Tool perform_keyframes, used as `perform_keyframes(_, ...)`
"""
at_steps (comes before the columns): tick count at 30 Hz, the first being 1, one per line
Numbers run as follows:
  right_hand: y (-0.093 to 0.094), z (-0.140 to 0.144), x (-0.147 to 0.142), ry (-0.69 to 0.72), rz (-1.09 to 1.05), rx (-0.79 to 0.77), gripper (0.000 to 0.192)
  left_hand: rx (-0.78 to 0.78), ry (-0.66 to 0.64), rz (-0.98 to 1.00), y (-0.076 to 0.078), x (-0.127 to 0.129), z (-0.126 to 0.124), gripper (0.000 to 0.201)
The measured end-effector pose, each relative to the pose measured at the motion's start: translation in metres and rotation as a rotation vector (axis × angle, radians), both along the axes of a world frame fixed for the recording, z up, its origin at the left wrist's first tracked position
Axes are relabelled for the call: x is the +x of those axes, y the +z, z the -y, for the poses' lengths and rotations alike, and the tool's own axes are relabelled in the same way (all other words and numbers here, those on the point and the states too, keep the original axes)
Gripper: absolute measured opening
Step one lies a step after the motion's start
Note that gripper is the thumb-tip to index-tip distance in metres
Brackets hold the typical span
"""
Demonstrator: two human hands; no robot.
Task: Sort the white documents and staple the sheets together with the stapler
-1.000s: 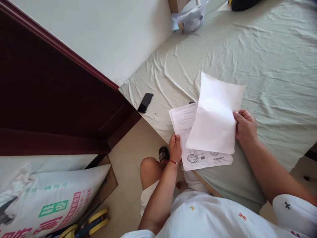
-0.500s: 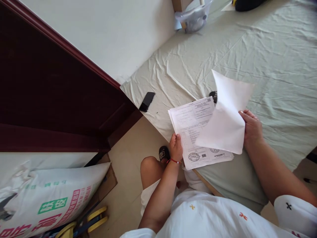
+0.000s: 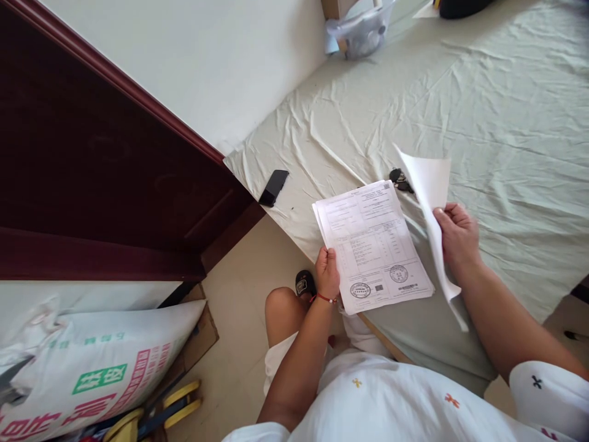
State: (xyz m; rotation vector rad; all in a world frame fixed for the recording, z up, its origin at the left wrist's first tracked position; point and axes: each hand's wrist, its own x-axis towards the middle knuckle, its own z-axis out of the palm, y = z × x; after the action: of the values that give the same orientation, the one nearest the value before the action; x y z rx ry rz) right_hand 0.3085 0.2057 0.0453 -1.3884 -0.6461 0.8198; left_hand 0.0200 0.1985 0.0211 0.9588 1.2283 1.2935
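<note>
My right hand [image 3: 456,236] has swung the blank sheet [image 3: 430,184] off the stack [image 3: 373,245], now edge-on, pinched closed. My left hand [image 3: 326,271] grips the stack at the bed's [image 3: 506,92] near corner (printed page and keys [image 3: 399,179] newly exposed).

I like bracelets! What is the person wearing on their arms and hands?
The left hand has a thin red string bracelet around its wrist. The right hand wears nothing. Both arms are bare up to short white sleeves; the right white sleeve has a small black cross mark.
</note>
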Motion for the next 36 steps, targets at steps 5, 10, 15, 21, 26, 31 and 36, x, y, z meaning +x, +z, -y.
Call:
perform_keyframes(5, -0.007, -0.002, 0.002, -0.001, 0.460, -0.058, 0.020, -0.011, 0.006, -0.013, 0.002, 0.002, -0.001, 0.054)
perform_keyframes(10, -0.011, -0.002, 0.002, 0.064, 0.560, -0.104, 0.019, 0.020, 0.005, -0.084, 0.000, -0.001, -0.003, 0.051)
perform_keyframes(15, -0.010, -0.004, 0.000, 0.140, 0.522, -0.134, 0.025, 0.052, 0.004, -0.166, -0.006, -0.005, -0.002, 0.045)
perform_keyframes(21, -0.011, -0.004, 0.004, 0.278, 0.553, -0.221, 0.033, 0.050, -0.003, -0.140, -0.009, -0.005, -0.003, 0.043)
perform_keyframes(26, -0.002, 0.003, -0.001, 0.356, 0.470, -0.250, 0.033, 0.032, 0.016, -0.159, -0.008, -0.005, -0.003, 0.048)
perform_keyframes(31, -0.009, 0.004, 0.000, 0.247, 0.391, -0.152, 0.033, 0.030, 0.017, -0.139, -0.007, -0.003, -0.002, 0.049)
perform_keyframes(36, -0.005, 0.003, 0.000, 0.120, 0.191, -0.070, 0.035, 0.040, 0.024, -0.141, -0.006, -0.003, -0.003, 0.049)
